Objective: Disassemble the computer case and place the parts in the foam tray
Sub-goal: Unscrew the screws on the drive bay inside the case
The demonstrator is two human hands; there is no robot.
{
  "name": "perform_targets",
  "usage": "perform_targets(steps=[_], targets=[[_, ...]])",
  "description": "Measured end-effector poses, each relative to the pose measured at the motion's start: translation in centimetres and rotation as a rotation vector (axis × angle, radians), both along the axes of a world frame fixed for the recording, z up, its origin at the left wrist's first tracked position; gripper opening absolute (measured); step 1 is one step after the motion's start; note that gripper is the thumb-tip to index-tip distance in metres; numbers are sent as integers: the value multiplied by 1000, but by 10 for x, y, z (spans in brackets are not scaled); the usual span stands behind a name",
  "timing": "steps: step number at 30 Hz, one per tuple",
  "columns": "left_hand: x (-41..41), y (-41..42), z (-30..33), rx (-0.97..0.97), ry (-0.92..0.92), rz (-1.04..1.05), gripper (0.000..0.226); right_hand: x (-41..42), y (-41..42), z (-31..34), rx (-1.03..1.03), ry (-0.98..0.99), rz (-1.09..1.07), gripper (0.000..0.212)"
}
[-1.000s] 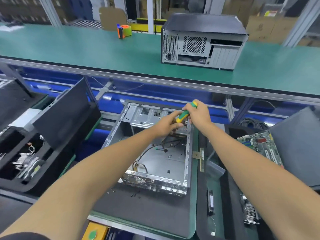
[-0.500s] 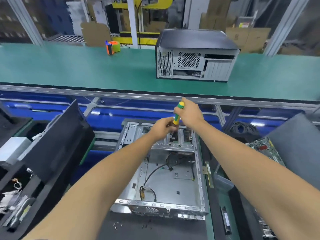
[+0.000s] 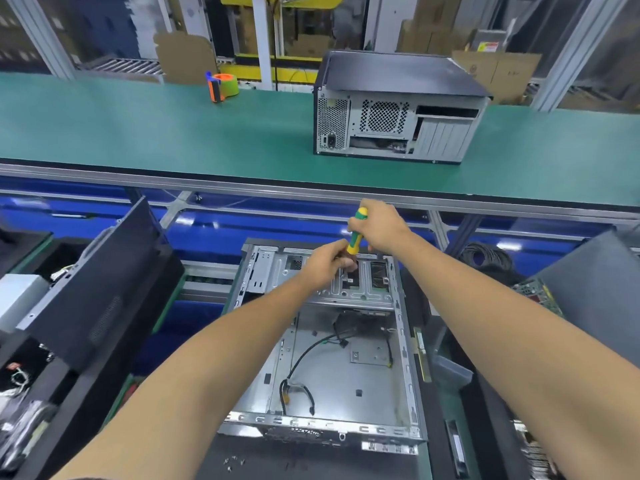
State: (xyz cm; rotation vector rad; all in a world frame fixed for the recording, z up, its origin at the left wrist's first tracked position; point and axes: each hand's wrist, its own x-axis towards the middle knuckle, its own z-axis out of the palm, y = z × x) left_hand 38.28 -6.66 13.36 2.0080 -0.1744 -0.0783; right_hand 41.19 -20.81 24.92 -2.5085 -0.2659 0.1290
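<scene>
An open grey metal computer case (image 3: pixel 349 386) lies flat in front of me, with loose black cables on its floor. My right hand (image 3: pixel 382 228) grips the handle of a green and yellow screwdriver (image 3: pixel 356 233), held nearly upright over the drive bracket (image 3: pixel 360 289) at the case's far end. My left hand (image 3: pixel 327 263) is curled round the screwdriver's lower end, hiding the tip. A black foam tray (image 3: pixel 86 344) with a removed black panel and small parts stands at the left.
A second, closed computer case (image 3: pixel 398 109) stands on the green conveyor (image 3: pixel 173 133) beyond, with an orange and green tape dispenser (image 3: pixel 223 84) to its left. A green circuit board (image 3: pixel 538 296) and a grey panel lie at the right. Several loose screws (image 3: pixel 233 462) lie on the mat.
The screwdriver has swung from slanted to nearly upright, both hands staying on it at the case's far end. My view has tilted up, so the case sits lower in the frame.
</scene>
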Motion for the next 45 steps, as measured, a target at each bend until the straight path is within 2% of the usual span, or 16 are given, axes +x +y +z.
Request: perform_targets(steps=[9,15,19,22,25,30,33,36,41,43,45], targets=[[-3,-1,-1,18,4,15,18,3,7,1,-38,22,-10,18],[-6,0,-3,38,-13,24,15,5,19,7,-364,-88,16,27],[-8,2,-5,54,-35,28,19,7,26,10,-451,-55,42,35],[-8,3,-9,26,-38,25,15,10,28,14,-505,-22,70,35],[-8,6,-11,20,-29,33,11,14,27,22,-479,76,146,22],[-8,7,-18,153,-53,49,10,18,27,32,-448,215,370,8],[-9,8,-18,200,-65,40,10,18,30,40,-539,235,462,12],[-9,7,-21,299,-97,29,9,16,32,36,-489,187,537,22],[-8,7,-22,335,-97,38,7,17,32,35,-575,136,465,11],[-7,6,-21,341,-81,43,11,17,30,37,-692,77,388,20],[-6,6,-22,333,-77,34,16,20,30,36,-726,54,389,31]])
